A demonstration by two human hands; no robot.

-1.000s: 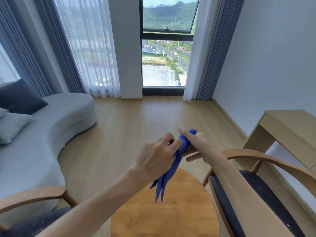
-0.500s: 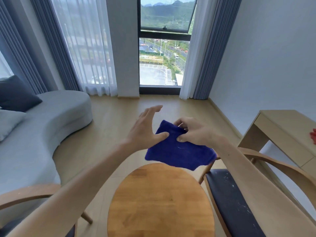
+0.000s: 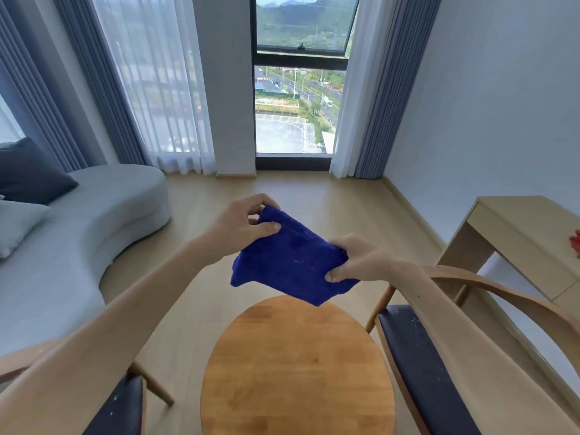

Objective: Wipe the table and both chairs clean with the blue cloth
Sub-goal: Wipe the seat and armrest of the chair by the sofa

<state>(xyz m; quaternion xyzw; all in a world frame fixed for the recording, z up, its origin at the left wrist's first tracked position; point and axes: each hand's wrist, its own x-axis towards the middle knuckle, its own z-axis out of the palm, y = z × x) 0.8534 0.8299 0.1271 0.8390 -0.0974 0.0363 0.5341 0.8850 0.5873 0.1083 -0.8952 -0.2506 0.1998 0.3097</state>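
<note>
The blue cloth (image 3: 290, 262) is folded into a flat pad and hangs in the air above the far edge of the round wooden table (image 3: 298, 365). My left hand (image 3: 243, 224) pinches its far left corner between thumb and fingers. My right hand (image 3: 354, 260) grips its right edge. To the right of the table stands a wooden chair (image 3: 420, 365) with a dark seat speckled with white. A second such chair (image 3: 125, 406) shows at the lower left, partly hidden by my left forearm.
A grey curved sofa (image 3: 78, 233) with cushions fills the left side. A light wooden desk (image 3: 530, 240) stands against the right wall, with a red thing (image 3: 575, 246) at the frame's edge. Bare wooden floor (image 3: 314, 196) runs to the window and curtains.
The bunched, hanging cloth has been spread and folded flat. My left hand, open half a second ago, now pinches the cloth's far corner; my right hand has shifted to its right edge.
</note>
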